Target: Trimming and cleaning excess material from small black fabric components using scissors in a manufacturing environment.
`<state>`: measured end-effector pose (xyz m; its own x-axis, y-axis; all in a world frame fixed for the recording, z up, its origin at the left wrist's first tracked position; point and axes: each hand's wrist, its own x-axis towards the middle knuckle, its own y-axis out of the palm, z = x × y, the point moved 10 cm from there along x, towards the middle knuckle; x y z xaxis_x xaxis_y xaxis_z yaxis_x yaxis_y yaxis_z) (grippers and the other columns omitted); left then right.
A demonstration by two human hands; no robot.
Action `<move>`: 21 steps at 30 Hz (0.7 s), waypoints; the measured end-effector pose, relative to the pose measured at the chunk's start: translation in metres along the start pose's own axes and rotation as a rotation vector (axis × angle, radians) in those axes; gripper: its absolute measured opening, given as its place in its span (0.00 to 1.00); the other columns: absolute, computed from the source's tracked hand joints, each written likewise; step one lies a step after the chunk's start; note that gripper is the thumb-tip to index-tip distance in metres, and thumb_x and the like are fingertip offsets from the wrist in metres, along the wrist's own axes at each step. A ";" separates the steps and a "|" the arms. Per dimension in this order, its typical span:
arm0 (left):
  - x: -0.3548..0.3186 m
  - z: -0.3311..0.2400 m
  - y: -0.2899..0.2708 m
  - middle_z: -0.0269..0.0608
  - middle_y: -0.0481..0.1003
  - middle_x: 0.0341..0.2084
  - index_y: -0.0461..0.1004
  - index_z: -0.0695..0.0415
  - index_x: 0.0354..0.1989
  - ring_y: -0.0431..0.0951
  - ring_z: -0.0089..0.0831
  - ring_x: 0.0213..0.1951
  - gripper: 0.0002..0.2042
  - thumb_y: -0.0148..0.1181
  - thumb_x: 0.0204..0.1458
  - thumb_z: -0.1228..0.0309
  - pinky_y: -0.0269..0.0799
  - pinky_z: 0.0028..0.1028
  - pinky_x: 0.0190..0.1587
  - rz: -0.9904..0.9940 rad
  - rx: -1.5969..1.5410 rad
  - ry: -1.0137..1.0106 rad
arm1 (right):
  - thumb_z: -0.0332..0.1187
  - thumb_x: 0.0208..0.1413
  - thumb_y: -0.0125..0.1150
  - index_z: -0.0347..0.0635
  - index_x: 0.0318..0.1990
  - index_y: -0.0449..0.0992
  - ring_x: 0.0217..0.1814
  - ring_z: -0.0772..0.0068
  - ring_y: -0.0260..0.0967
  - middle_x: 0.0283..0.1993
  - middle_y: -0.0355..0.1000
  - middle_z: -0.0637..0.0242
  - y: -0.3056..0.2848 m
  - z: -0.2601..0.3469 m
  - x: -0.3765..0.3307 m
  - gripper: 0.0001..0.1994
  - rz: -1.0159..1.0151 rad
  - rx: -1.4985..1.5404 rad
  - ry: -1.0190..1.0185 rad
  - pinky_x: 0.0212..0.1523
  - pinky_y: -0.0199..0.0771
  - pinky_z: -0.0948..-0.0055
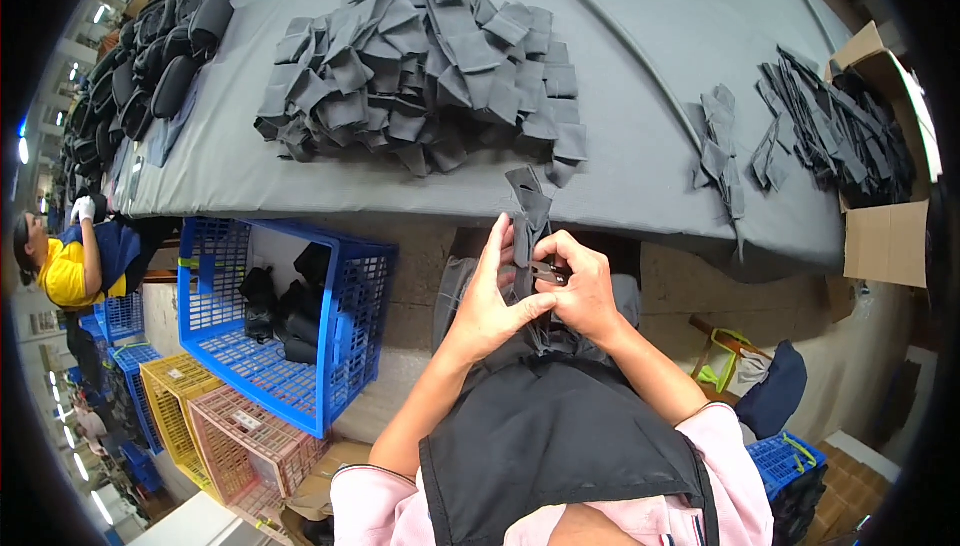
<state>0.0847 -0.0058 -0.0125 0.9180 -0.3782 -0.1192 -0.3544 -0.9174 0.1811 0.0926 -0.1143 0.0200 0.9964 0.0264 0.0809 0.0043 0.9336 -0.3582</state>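
Observation:
My left hand (490,296) is closed on a dark grey fabric piece (530,204), which stands up between my hands just off the table's near edge. Its fingers run along the left side of the cloth, the thumb reaching across toward my other hand. Close against it on the right, my right hand (582,291) grips small dark thread snips (548,273), partly hidden by the fingers. Lower ends of the fabric hang toward my lap, over the black apron (560,436).
A large heap of grey fabric pieces (420,66) lies on the grey-covered table (640,161). Further right are a small bundle (718,151) and a cardboard box (885,241) with more strips. A blue crate (355,316) stands left; a person in yellow (75,266) works beyond.

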 end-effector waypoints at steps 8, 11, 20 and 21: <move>0.001 0.023 -0.012 0.46 0.67 0.49 0.54 0.64 0.61 0.71 0.28 0.46 0.25 0.44 0.51 0.80 0.70 0.26 0.46 -0.198 -0.175 -0.145 | 0.16 0.38 0.57 0.35 0.32 0.72 0.26 0.84 0.66 0.25 0.70 0.69 0.001 -0.009 -0.005 0.10 0.042 0.200 0.060 0.27 0.67 0.82; 0.006 0.029 -0.024 0.43 0.70 0.41 0.60 0.65 0.51 0.74 0.25 0.36 0.15 0.41 0.53 0.78 0.72 0.22 0.37 -0.293 -0.068 -0.124 | 0.16 0.41 0.56 0.35 0.33 0.72 0.25 0.87 0.65 0.24 0.69 0.71 0.011 -0.023 -0.006 0.09 0.029 0.371 0.157 0.28 0.67 0.83; 0.003 0.043 0.001 0.38 0.69 0.41 0.59 0.59 0.53 0.69 0.21 0.43 0.18 0.49 0.53 0.79 0.69 0.22 0.43 -0.229 -0.366 -0.284 | 0.18 0.47 0.52 0.38 0.34 0.67 0.22 0.92 0.54 0.22 0.62 0.78 0.011 -0.039 0.001 0.07 -0.107 0.432 0.185 0.22 0.57 0.87; 0.005 0.046 -0.007 0.37 0.69 0.41 0.59 0.59 0.53 0.70 0.21 0.42 0.17 0.49 0.54 0.77 0.69 0.22 0.42 -0.266 -0.395 -0.273 | 0.19 0.49 0.53 0.38 0.35 0.67 0.23 0.91 0.55 0.24 0.63 0.77 0.015 -0.040 0.002 0.07 -0.100 0.534 0.219 0.23 0.56 0.87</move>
<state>0.0837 -0.0074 -0.0587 0.8689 -0.2062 -0.4500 0.0254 -0.8893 0.4566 0.0976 -0.1149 -0.0223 0.9879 -0.0922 -0.1244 0.1122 0.9800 0.1642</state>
